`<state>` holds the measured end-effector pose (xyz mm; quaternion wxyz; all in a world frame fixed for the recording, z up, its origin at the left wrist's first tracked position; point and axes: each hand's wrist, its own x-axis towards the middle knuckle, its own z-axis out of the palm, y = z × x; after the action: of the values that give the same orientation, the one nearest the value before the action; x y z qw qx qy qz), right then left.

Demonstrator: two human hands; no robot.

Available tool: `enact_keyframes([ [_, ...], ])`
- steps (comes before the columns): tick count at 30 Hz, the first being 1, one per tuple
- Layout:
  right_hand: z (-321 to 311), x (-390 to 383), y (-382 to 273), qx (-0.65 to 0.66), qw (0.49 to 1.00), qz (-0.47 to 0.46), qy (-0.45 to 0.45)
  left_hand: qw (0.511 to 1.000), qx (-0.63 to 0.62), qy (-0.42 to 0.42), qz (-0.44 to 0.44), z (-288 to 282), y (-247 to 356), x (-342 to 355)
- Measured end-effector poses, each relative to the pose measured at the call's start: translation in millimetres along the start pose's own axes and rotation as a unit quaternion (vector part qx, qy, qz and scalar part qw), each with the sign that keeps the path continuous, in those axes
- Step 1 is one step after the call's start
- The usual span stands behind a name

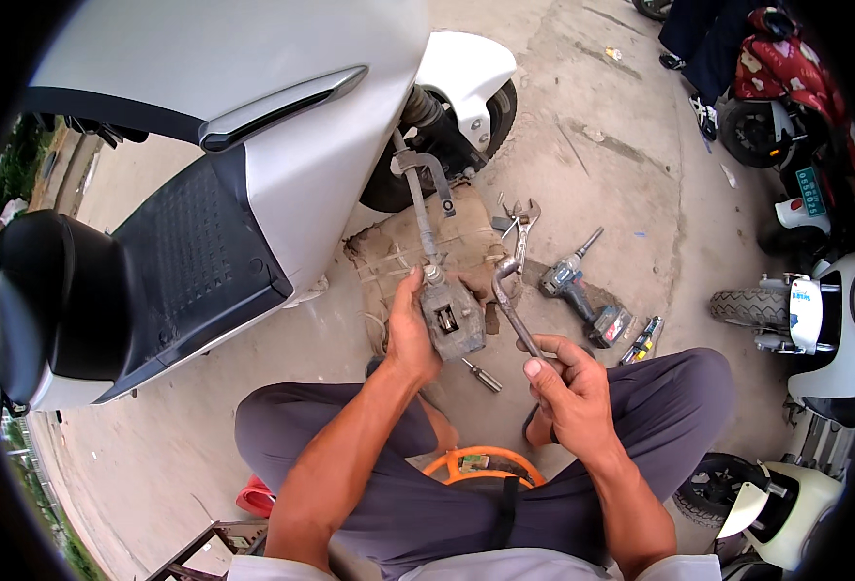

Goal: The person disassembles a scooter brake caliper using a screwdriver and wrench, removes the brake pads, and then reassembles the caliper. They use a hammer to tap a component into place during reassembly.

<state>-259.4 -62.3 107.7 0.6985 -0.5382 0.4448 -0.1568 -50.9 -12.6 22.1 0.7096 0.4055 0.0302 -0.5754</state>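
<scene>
Just above the middle of the frame I am gripping a grimy grey metal brake caliper [452, 324] with my left hand [410, 334], fingers wrapped round its left side; a hose or rod [418, 208] is running up from it towards the front wheel. My right hand [571, 387], right of centre, is closing round the handle of a bent silver metal wrench [508, 290], whose head is sitting just beside the caliper's upper right corner. I cannot tell whether it is touching.

Under the caliper a flattened brown cardboard sheet [466, 237] is lying on the concrete, its print too blurred to make out. One small screwdriver [483, 376] is resting below the caliper. To the right one grey cordless drill [582, 295] is lying near a pair of pliers or spanners [519, 215]. A white electric scooter [253, 145] is filling the upper left, its seat cut off by the rim. At the right edge three more scooters are partly showing, one bearing a small green rectangular plate [808, 191]. An orange ring-shaped object [481, 463] is peeking out between my knees.
</scene>
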Motion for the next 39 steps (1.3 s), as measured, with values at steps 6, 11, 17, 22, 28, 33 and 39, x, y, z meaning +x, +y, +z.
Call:
enact_keyframes([
  [6,8.6,-16.6,6.8,-0.146,0.985,-0.089,-0.005,0.992,0.063,-0.045,0.095,-9.1,-9.6,4.6],
  [11,24.0,-21.0,5.4,-0.06,0.985,-0.088,0.136,0.997,0.012,-0.026,0.065,-9.5,-11.9,4.3],
  [17,23.0,-20.1,7.5,-0.125,0.969,-0.135,0.167,0.995,0.043,-0.032,0.08,-13.2,-12.4,7.8],
  [22,16.8,-19.8,11.8,-0.177,0.978,-0.111,0.001,0.992,0.061,-0.022,0.104,-15.8,-11.2,8.3],
  [28,10.1,-20.9,17.8,-0.214,0.971,-0.103,-0.021,0.987,0.091,-0.02,0.132,-10.9,-12.2,8.8],
  [33,8.8,-13.1,9.0,-0.085,0.976,-0.119,0.161,0.987,0.108,-0.067,0.099,-14.8,-8.5,10.0],
  [39,3.6,-9.1,-0.2,-0.133,0.973,-0.13,0.133,0.984,0.132,-0.057,0.102,-14.2,-9.6,7.9],
])
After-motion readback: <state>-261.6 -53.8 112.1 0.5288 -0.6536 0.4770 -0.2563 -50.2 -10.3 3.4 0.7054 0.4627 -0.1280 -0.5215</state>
